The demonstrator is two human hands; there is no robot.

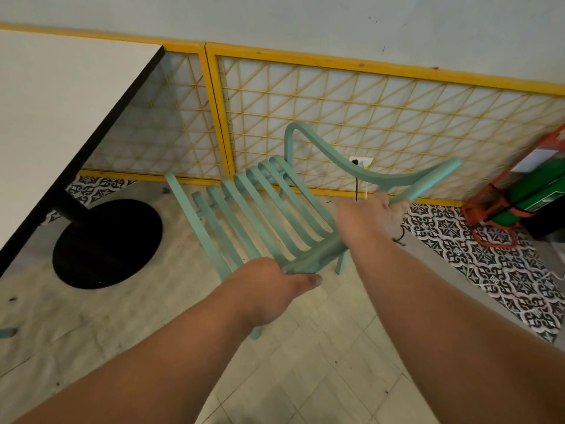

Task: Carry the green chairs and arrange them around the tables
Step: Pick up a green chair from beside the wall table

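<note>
Before the yellow lattice wall [382,111], the mint-green slatted metal chair [260,215] tilts at centre, slats running upper-left, left hand [275,286] gripping its near seat edge, right hand [370,215] clasping its backrest.

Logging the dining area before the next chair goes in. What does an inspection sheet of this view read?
Surface: pale tiled floor, patterned border by the wall.
Job's things: green chair, tilted, beside the white table.
Clutter: green cylinder, red-framed, at right.
Hands: left hand grips the seat's edge; right hand grips the backrest's post.
Cables: black cable hangs from a wall socket.
Surroundings: yellow lattice panel on a pale wall.
</note>
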